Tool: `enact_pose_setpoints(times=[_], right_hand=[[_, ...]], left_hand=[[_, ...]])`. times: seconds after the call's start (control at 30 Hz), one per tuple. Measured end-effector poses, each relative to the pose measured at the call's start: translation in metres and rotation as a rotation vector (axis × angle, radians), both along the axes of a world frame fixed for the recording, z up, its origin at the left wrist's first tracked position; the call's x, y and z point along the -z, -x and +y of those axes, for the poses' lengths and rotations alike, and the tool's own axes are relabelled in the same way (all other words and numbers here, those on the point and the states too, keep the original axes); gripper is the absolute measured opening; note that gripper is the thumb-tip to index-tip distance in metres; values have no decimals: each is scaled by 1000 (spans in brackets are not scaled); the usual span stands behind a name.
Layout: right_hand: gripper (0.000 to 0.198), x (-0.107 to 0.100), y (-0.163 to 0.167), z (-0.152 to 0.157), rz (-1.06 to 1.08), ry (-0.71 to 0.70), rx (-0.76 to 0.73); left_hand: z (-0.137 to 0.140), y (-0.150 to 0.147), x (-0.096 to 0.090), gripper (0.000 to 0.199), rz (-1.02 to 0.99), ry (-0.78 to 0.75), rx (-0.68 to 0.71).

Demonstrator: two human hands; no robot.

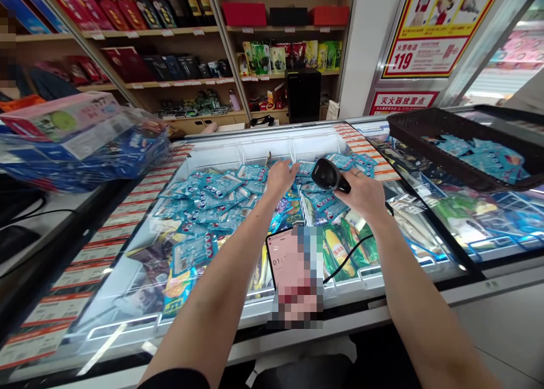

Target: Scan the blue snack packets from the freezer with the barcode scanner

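Note:
My right hand (364,192) grips a black handheld barcode scanner (326,175), its head pointing left over the packets. A black cable runs from near this hand down toward the freezer's front edge. My left hand (281,177) is just left of the scanner, its fingers bent down and closed at the edge of a small blue packet (305,169); the fingertips are partly hidden. Many similar blue packets (212,199) lie in a loose heap on the glass top of the chest freezer, mostly left of my hands. A phone (283,259) showing a timer is propped in front of me.
At right stands a dark basket (459,171) holding more blue packets. Plastic-wrapped boxes (80,134) are stacked at left, beside a person at the edge. Corn packs (335,247) show under the glass. Shelves (170,32) with bottles and gift boxes line the back.

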State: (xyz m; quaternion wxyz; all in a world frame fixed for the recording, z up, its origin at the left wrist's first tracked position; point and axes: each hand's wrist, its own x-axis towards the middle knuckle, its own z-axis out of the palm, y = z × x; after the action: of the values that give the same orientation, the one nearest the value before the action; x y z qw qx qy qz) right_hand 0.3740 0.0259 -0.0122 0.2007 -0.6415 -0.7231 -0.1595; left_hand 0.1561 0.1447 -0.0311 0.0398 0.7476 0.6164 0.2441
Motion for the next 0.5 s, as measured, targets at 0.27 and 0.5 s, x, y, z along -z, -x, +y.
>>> enact_pose_setpoints(times=[0.27,0.5], right_hand=[[33,-1,-1,1,9,-5,-10],[31,-2,6,-4,-18,27,-86]], left_hand=[[18,-8,7,67,73,189,-115],[-10,16,1,64,-53,193,-51]])
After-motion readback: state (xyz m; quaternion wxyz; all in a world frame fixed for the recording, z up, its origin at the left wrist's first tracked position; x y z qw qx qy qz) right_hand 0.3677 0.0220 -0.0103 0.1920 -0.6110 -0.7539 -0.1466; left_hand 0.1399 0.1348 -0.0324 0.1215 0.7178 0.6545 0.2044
